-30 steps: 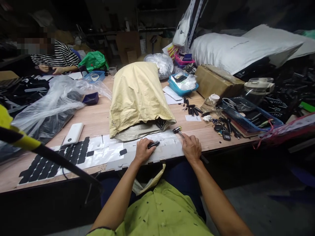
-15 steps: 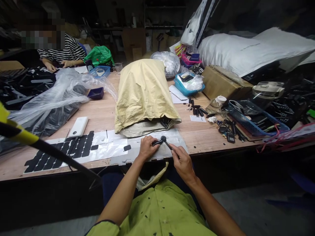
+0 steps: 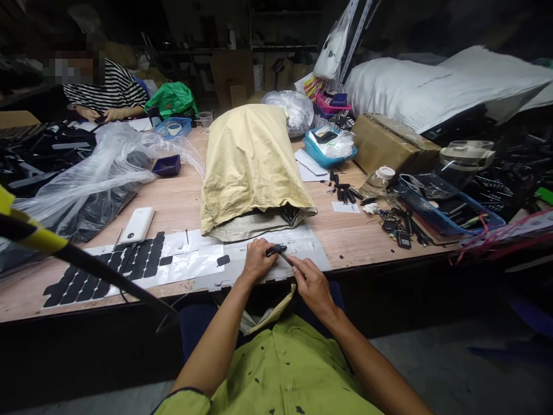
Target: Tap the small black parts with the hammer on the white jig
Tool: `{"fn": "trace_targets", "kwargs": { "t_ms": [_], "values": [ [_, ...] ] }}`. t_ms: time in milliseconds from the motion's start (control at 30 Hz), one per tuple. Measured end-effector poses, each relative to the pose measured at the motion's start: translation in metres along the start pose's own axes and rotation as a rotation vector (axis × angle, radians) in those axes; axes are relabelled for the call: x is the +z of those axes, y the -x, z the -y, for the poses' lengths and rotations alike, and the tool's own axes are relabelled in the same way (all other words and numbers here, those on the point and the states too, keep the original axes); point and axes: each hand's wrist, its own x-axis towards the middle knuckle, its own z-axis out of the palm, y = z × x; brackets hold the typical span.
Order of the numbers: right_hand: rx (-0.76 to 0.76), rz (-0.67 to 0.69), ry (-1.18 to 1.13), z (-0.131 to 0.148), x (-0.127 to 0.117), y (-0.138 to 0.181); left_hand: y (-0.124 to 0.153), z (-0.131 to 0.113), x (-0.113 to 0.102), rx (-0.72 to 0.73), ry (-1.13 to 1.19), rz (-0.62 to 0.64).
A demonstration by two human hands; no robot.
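My left hand (image 3: 258,259) is closed around one end of a small black part (image 3: 283,248) just above the grey board (image 3: 311,253) at the table's front edge. My right hand (image 3: 311,283) grips a slim black rod-like tool (image 3: 287,259) with a rounded head. Its head meets the black part beside my left fingertips; I cannot make out the exact kind of either piece. Just beyond my hands lies a big cream woven sack (image 3: 250,167), its open mouth towards me and black things showing inside.
Left of my hands lies a sheet of black rounded stickers (image 3: 116,268) with a white power bank (image 3: 137,225) behind it. A black-and-yellow pole (image 3: 86,262) crosses the left foreground. Keys (image 3: 395,225) and a blue basket (image 3: 453,207) stand right. A person in stripes (image 3: 106,86) sits far left.
The tool's rounded head has moved left and slightly down, over the black part, and my right hand has shifted left with it. My left hand keeps its hold.
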Motion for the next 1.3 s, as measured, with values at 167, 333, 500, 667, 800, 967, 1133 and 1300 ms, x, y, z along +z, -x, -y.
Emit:
{"fn": "trace_targets", "kwargs": {
  "t_ms": [167,333,500,667,800,967,1133,1300],
  "values": [
    [0.043,-0.121,0.151,-0.025,-0.015,-0.005,0.0,0.001,0.001,-0.009,0.02,-0.01],
    [0.189,-0.221,0.509,-0.072,-0.038,-0.023,0.0,-0.001,0.002,-0.016,0.003,-0.016],
    [0.267,-0.256,0.648,-0.093,-0.032,-0.039,-0.001,-0.002,-0.001,-0.017,-0.025,-0.016],
    [0.279,-0.281,0.729,-0.089,-0.022,-0.042,0.014,0.005,-0.005,0.067,-0.014,0.015],
    [0.287,-0.25,0.782,-0.087,-0.021,-0.042,0.054,0.02,-0.006,0.218,-0.027,-0.011],
    [0.304,-0.227,0.8,-0.089,-0.021,-0.042,0.108,0.036,0.0,0.366,-0.19,-0.054],
    [0.285,-0.246,0.791,-0.091,-0.02,-0.041,0.131,0.039,0.006,0.427,-0.366,-0.112],
    [0.253,-0.28,0.802,-0.094,-0.017,-0.041,0.129,0.032,0.001,0.413,-0.31,-0.165]
  ]
}}
